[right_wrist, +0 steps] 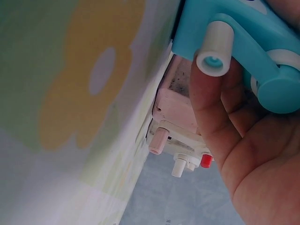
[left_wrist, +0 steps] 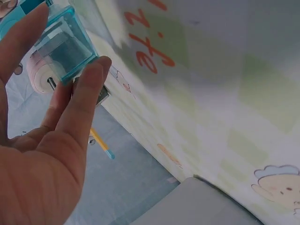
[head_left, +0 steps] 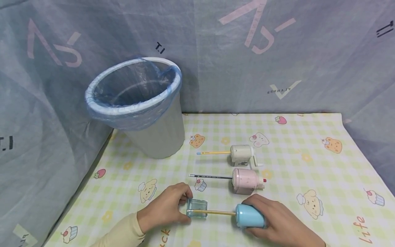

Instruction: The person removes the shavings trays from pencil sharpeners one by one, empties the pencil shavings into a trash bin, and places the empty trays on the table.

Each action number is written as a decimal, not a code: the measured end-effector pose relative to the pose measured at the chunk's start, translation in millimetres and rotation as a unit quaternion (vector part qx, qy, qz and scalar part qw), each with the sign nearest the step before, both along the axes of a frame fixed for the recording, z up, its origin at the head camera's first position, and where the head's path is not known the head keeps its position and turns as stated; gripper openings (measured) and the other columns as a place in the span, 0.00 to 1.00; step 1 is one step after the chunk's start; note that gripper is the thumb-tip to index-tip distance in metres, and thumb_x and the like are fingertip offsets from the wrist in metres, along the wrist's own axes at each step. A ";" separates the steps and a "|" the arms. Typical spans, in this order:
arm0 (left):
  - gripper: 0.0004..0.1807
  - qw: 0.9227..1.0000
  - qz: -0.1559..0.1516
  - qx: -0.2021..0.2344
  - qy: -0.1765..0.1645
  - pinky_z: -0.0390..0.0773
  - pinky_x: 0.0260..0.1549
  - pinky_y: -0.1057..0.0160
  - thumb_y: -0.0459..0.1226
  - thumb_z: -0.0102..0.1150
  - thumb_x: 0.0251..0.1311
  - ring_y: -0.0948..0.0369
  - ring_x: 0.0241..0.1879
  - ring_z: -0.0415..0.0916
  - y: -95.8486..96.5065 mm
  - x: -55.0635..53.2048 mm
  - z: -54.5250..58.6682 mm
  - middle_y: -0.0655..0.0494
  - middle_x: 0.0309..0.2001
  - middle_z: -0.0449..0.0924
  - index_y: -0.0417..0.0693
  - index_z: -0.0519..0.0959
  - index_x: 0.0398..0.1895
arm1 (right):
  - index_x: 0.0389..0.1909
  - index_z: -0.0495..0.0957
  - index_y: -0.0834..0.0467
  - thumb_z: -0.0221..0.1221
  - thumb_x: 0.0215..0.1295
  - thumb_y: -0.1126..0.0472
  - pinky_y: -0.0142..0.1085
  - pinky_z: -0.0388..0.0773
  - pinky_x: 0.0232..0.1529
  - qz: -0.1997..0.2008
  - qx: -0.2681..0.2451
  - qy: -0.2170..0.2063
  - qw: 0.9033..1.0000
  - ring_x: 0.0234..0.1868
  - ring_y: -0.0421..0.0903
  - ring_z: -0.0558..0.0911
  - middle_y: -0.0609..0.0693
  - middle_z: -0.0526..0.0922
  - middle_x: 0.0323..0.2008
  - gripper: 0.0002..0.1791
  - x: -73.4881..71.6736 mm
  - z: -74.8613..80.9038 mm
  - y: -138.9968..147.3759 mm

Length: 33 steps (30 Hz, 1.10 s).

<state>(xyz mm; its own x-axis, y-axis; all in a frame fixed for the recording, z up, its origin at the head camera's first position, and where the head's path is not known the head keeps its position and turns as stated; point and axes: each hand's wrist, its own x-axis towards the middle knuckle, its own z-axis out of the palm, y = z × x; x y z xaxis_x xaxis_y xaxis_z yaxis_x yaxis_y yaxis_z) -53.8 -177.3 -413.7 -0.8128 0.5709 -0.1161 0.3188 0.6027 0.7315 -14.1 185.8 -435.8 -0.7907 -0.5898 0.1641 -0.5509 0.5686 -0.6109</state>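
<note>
In the head view my left hand [head_left: 168, 207] pinches a clear bluish plastic shavings tray [head_left: 200, 205] between thumb and fingertips. The left wrist view shows the same tray [left_wrist: 70, 51] close up, see-through between the fingers. My right hand [head_left: 274, 216] grips a blue crank pencil sharpener [head_left: 250, 216] on the table. A yellow pencil [head_left: 220, 213] sticks out of its left side, its end overlapping the tray. In the right wrist view the sharpener's crank handle [right_wrist: 215, 49] faces the camera, with my fingers wrapped beside it.
Behind them stand a pink sharpener [head_left: 243, 181] holding a black pencil [head_left: 210, 177] and a cream sharpener [head_left: 240, 154] holding a yellow pencil with a blue end [head_left: 213, 153]. A bin [head_left: 157, 137] with a blue liner stands at the back left. A checked cloth [head_left: 339, 171] covers the table.
</note>
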 end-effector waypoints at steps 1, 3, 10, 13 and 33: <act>0.28 1.000 -0.001 -0.004 0.003 0.84 0.50 0.64 0.31 0.88 0.39 0.67 0.44 0.80 0.1 0.3 -0.1 0.61 0.43 0.80 0.48 0.80 0.43 | 0.58 0.76 0.35 0.79 0.61 0.48 0.31 0.78 0.38 0.000 0.000 0.000 1.000 0.40 0.28 0.76 0.26 0.77 0.47 0.28 0.2 -0.1 0.1; 0.28 1.000 -0.005 -0.011 0.010 0.83 0.51 0.63 0.33 0.89 0.39 0.67 0.44 0.80 0.6 0.7 -0.5 0.61 0.42 0.82 0.49 0.80 0.43 | 0.58 0.76 0.35 0.79 0.61 0.48 0.31 0.78 0.39 -0.001 0.000 -0.002 1.000 0.40 0.28 0.76 0.27 0.77 0.47 0.28 0.5 -0.1 0.2; 0.28 0.999 -0.016 -0.029 0.008 0.80 0.50 0.64 0.36 0.90 0.39 0.66 0.43 0.77 2.9 0.4 -3.2 0.64 0.42 0.82 0.52 0.81 0.43 | 0.58 0.76 0.35 0.78 0.62 0.48 0.31 0.79 0.39 0.001 -0.003 -0.013 1.000 0.41 0.28 0.76 0.27 0.78 0.48 0.28 0.1 0.1 0.5; 0.28 0.999 -0.016 -0.037 0.011 0.79 0.49 0.65 0.37 0.90 0.39 0.67 0.42 0.76 3.3 1.5 -5.4 0.66 0.41 0.81 0.52 0.81 0.43 | 0.58 0.75 0.34 0.78 0.63 0.47 0.32 0.79 0.40 0.002 -0.003 -0.029 1.000 0.41 0.29 0.77 0.27 0.78 0.48 0.27 0.0 1.0 0.8; 0.31 0.995 -0.033 -0.082 0.050 0.78 0.55 0.61 0.40 0.88 0.42 0.67 0.46 0.72 3.3 6.7 -9.4 0.65 0.47 0.77 0.52 0.77 0.48 | 0.57 0.75 0.33 0.80 0.59 0.50 0.28 0.76 0.36 -0.001 -0.010 0.029 1.000 0.38 0.27 0.75 0.26 0.77 0.45 0.30 0.2 -0.9 -0.3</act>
